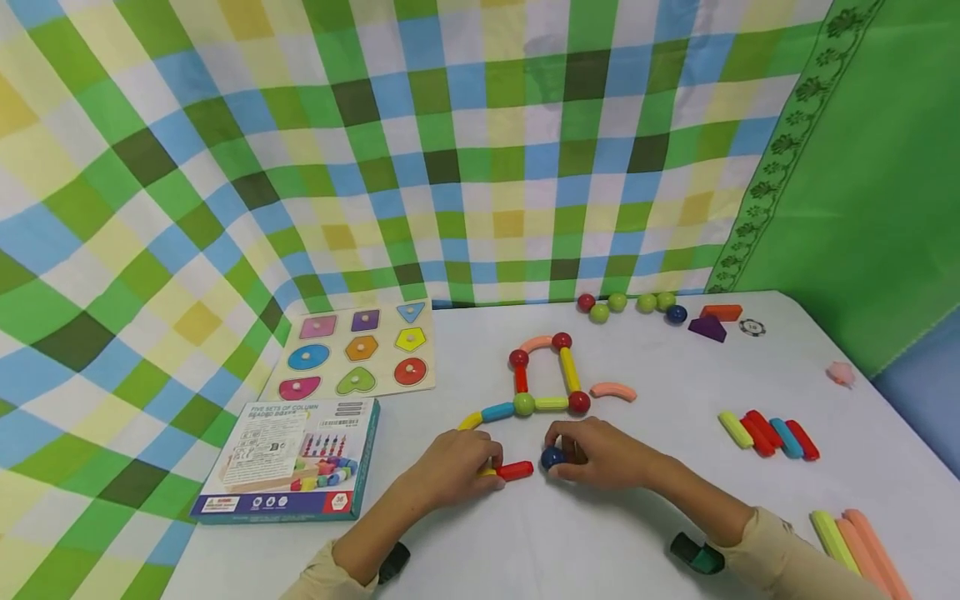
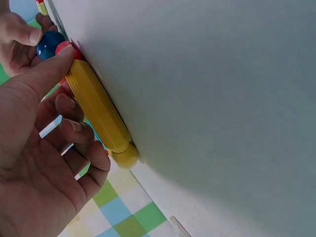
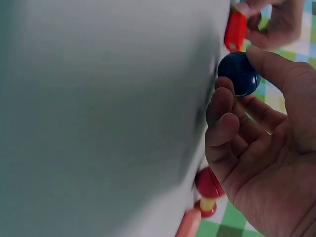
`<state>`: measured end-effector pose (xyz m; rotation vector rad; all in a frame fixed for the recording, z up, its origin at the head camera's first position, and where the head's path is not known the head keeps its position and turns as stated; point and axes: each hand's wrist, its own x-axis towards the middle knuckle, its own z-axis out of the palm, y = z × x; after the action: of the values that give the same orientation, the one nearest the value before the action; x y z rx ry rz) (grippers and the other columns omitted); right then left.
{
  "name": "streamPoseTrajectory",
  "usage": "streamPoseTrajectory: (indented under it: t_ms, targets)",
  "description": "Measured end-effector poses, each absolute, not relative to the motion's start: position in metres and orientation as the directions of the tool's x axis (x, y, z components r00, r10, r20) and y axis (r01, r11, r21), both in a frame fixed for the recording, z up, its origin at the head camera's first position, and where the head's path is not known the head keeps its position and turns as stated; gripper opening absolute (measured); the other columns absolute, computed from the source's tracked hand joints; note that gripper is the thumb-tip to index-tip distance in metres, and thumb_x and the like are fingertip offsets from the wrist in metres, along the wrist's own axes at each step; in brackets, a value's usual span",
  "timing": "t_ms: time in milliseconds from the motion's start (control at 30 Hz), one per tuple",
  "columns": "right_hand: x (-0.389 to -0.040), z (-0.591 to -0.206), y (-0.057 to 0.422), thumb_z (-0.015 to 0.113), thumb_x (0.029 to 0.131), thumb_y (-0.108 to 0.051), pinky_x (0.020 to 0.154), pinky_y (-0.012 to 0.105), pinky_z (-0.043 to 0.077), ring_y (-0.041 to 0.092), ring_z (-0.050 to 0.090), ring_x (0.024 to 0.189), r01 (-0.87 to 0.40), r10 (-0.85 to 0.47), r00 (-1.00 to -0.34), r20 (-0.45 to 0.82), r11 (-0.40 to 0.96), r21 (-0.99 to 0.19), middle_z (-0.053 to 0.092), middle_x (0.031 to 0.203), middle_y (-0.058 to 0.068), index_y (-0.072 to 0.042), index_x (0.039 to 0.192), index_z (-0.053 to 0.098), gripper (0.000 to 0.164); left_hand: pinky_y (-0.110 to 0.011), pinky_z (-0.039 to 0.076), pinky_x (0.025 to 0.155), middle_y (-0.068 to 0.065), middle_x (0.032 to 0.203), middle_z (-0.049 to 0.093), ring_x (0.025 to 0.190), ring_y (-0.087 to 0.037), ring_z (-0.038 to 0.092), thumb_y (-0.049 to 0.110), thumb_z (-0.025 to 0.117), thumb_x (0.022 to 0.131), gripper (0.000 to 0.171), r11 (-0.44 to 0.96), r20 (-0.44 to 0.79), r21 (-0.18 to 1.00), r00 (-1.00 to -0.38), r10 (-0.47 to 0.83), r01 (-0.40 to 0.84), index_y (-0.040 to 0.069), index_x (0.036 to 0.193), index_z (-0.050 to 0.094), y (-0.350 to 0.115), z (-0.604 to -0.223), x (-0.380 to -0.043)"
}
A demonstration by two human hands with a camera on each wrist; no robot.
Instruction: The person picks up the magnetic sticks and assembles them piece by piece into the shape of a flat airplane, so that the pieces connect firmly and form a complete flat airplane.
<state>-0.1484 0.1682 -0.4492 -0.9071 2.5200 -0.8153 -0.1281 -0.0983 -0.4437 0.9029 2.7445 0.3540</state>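
Note:
My left hand (image 1: 453,468) pinches a ridged yellow rod (image 2: 98,106), close over the white table, with the thumb along its upper end. A red rod (image 1: 515,471) extends from that end toward the right hand. My right hand (image 1: 600,454) holds a dark blue ball (image 3: 239,74) between thumb and fingertips, a short gap from the red rod. Just beyond the hands lies a loop of rods and balls, with a green ball (image 1: 524,404) at its near left corner. From it a blue rod (image 1: 498,412) and a curved yellow piece (image 1: 470,421) lead toward the left hand.
At left lie a shape puzzle board (image 1: 386,379) and a toy box (image 1: 292,458). Loose balls (image 1: 617,302) line the back edge, beside a purple block (image 1: 707,328). A curved pink piece (image 1: 613,391) is right of the loop; short rods (image 1: 786,437) and longer rods (image 1: 873,550) lie farther right.

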Motion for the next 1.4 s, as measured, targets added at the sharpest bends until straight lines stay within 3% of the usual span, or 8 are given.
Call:
streamPoseTrajectory:
  t_ms: [600, 1033, 1200, 1400]
  targets:
    - [-0.136, -0.459, 0.147, 0.07, 0.083, -0.044, 0.063, 0.024, 0.044, 0.009, 0.053, 0.073, -0.441, -0.675, -0.725, -0.135, 0.606, -0.662, 0.055, 0.078, -0.012, -0.03, 0.113, 0.057, 0.035, -0.018, 0.039, 0.058, 0.012, 0.07, 0.05, 0.064, -0.004, 0.044, 0.042, 0.074, 0.081, 0.029, 0.748, -0.116, 0.324, -0.761, 0.639, 0.579, 0.02, 0.101, 0.07, -0.1, -0.44, -0.126]
    - [-0.137, -0.454, 0.155, 0.072, 0.084, -0.038, 0.064, 0.024, 0.048, 0.009, 0.055, 0.072, -0.412, -0.643, -0.757, -0.115, 0.606, -0.68, 0.057, 0.082, -0.011, -0.025, 0.12, 0.054, 0.042, -0.02, 0.041, 0.062, 0.012, 0.073, 0.054, 0.066, -0.004, 0.047, 0.042, 0.074, 0.08, 0.029, 0.786, -0.124, 0.315, -0.798, 0.59, 0.532, 0.02, 0.098, 0.07, -0.1, -0.44, -0.126]
    - [-0.148, -0.447, 0.18, 0.072, 0.084, -0.035, 0.061, 0.024, 0.047, 0.011, 0.053, 0.068, -0.39, -0.551, -0.833, -0.046, 0.644, -0.659, 0.057, 0.081, -0.009, -0.02, 0.116, 0.059, 0.038, -0.02, 0.041, 0.063, 0.012, 0.074, 0.054, 0.067, -0.004, 0.047, 0.042, 0.074, 0.08, 0.029, 0.79, -0.122, 0.309, -0.802, 0.585, 0.529, 0.02, 0.099, 0.07, -0.1, -0.44, -0.125]
    - [-0.176, -0.444, 0.219, 0.072, 0.085, -0.027, 0.059, 0.031, 0.043, 0.017, 0.05, 0.068, -0.275, -0.27, -0.959, 0.088, 0.811, -0.515, 0.057, 0.078, -0.001, -0.012, 0.112, 0.062, 0.032, -0.019, 0.041, 0.064, 0.012, 0.077, 0.051, 0.07, -0.004, 0.047, 0.043, 0.073, 0.08, 0.029, 0.782, -0.103, 0.289, -0.794, 0.599, 0.552, 0.022, 0.1, 0.069, -0.096, -0.441, -0.125]
